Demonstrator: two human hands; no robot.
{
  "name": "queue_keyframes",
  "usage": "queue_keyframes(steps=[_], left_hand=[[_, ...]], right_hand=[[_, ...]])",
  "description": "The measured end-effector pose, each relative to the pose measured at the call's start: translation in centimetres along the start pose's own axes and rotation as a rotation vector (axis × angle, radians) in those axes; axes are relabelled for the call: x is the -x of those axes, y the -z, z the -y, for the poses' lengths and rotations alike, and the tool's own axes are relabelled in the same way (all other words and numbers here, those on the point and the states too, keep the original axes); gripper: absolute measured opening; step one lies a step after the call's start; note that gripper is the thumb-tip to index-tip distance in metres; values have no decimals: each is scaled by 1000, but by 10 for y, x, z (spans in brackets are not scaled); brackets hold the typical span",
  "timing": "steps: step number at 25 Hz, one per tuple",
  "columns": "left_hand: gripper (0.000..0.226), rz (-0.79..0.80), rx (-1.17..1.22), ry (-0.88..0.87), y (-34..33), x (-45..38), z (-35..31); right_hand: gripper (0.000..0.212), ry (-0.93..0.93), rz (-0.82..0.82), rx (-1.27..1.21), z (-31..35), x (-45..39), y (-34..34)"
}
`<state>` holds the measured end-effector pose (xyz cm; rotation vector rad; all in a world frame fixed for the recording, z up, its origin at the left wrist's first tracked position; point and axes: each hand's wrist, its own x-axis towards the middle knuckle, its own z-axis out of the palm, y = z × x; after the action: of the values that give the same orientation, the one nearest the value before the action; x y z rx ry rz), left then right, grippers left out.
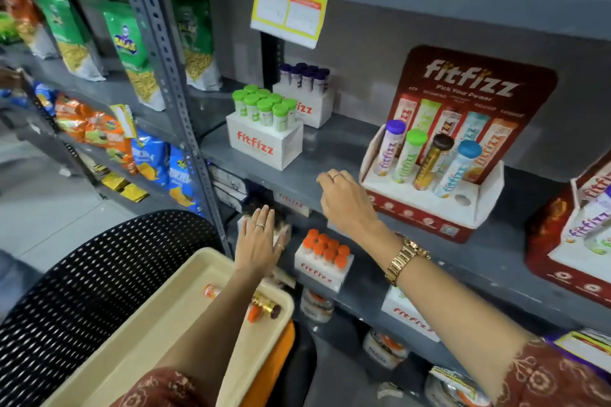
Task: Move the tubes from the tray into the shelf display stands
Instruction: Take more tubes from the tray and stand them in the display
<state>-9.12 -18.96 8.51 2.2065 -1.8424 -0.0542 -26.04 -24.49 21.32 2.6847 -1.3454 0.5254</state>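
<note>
A cream tray (158, 324) lies on a black mesh chair, holding an orange-capped tube (211, 291), a gold tube with a brown cap (267, 306) and another orange tube (254, 315). My left hand (259, 239) is spread open over a white stand on the lower shelf, touching it. My right hand (345, 200) hovers at the middle shelf edge, fingers loosely curled, holding nothing. The red display stand (429, 205) to its right holds purple, green, brown and blue tubes, with one free hole (463, 200). White stands hold green-capped tubes (264, 106), purple-capped tubes (305, 76) and orange-capped tubes (325, 248).
Grey metal shelving (330, 149) with a perforated upright (165, 53). Snack bags fill the left shelves. A yellow price sign (289, 10) hangs above. A second red display (578, 235) stands at the right edge. Jars and boxes sit on the lowest shelf.
</note>
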Motion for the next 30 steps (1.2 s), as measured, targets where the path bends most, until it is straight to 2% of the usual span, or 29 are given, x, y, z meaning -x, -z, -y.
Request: queue_keyframes(steps=[8,13,21,27,30], left_hand=[[59,191,29,234,-40,112,96],[64,334,-12,343,-76,162,129],[74,479,111,474,-121,195,145],[78,566,91,461,-132,200,149],[78,589,84,464,-132,200,150]], right_hand=[[22,122,330,-126,88,54,-125],[22,144,531,-128,119,90,-186],[13,67,636,-6,141,104,-239],[17,79,700,132,150,100,-254],[18,73,718,82,150,93,-251]])
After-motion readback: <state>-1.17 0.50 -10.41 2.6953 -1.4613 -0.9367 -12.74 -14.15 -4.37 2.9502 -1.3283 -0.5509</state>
